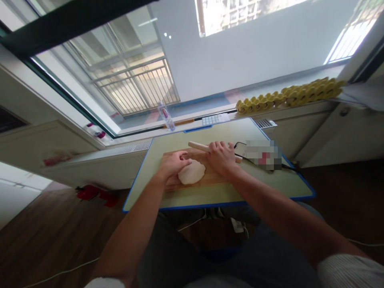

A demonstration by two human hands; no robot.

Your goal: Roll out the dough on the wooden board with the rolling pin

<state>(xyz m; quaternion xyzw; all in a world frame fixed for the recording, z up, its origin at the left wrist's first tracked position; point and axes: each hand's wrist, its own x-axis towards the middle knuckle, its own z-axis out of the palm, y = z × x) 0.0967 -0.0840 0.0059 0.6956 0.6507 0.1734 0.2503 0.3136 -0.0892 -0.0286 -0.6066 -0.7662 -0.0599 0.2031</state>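
Observation:
A flat, roughly round piece of pale dough [193, 173] lies on a wooden cutting board [213, 179]. My left hand [174, 163] is at the dough's upper left edge, its fingers curled and the thumb against the rim; the exact grip is partly hidden. Just right of the dough, my right hand [221, 157] is wrapped over a light wooden rolling pin [198, 146]. The pin lies slantwise, its left end beyond the board's far side and its right end showing past my palm. It is apart from the dough.
The board rests on a small pale table [192, 200] with blue edging. A phone [240, 149] and a blurred-out item [264, 155] are at its right. A plastic bottle [166, 117] and yellow egg trays [288, 96] stand along the windowsill.

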